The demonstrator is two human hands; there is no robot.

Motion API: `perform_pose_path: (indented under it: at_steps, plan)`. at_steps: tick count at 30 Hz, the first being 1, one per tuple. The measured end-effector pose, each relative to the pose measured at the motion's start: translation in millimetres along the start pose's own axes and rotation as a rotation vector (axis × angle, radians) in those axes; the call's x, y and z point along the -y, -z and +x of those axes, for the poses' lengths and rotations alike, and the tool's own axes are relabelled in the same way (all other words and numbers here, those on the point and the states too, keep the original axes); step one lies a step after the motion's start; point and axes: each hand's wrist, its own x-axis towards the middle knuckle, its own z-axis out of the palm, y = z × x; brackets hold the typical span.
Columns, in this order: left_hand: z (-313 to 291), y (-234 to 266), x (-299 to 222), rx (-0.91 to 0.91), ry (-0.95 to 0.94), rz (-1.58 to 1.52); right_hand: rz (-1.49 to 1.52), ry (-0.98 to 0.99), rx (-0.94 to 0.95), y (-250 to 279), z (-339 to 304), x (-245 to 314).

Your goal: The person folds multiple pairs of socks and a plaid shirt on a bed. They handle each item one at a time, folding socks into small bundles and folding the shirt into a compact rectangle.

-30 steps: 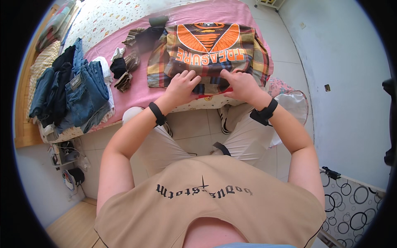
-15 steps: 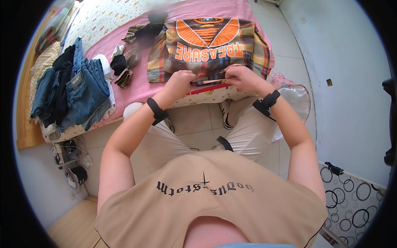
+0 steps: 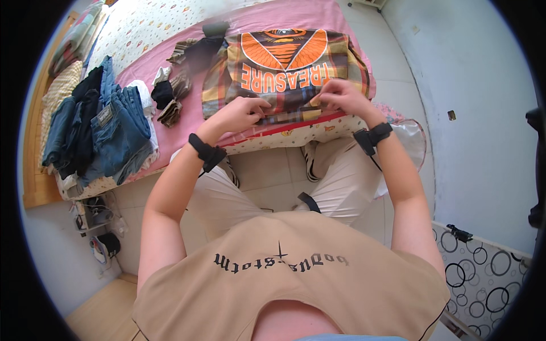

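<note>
A plaid shirt (image 3: 224, 85) in yellow, brown and dark tones, with a large orange print, lies folded on the pink bed cover in front of me. Its near edge runs along the bed's front edge. At the left part of that edge rests my left hand (image 3: 242, 112), its fingers loosely bent and slightly apart on the cloth. My right hand (image 3: 345, 98) is over the right part of the near edge, fingertips at the fabric and fingers a little apart. The undersides of both hands are hidden.
Jeans (image 3: 119, 131) and dark trousers lie piled at the left of the bed. Several small rolled dark and striped cloth bundles (image 3: 163, 94) sit between pile and shirt. A pink cover (image 3: 190, 122) spreads beneath. At the right stands a pale wall (image 3: 478, 102).
The shirt's near edge, pinched between both hands before, now lies lower and flatter. My right hand has shifted slightly up and right and its fingers have loosened; my left has moved slightly left.
</note>
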Motion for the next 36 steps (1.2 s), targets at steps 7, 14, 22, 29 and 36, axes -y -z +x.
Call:
perform_pose_path:
  at_steps: [7,14,22,29,36]
  plan:
    - [-12,62,24,-0.480,-0.118,0.154,-0.016,-0.442,-0.666,91,2,-57]
    - [-9,55,127,-0.818,0.448,-0.004,0.493,-0.368,-0.270,76,-13,-45]
    - [12,55,156,-0.682,0.364,-0.242,0.678,-0.454,-0.216,77,17,-8]
    - [15,58,150,-0.699,0.362,-0.343,0.318,-0.066,-0.212,-9,88,124]
    - [24,75,154,-0.625,0.365,-0.601,-0.030,0.126,0.132,-184,180,154]
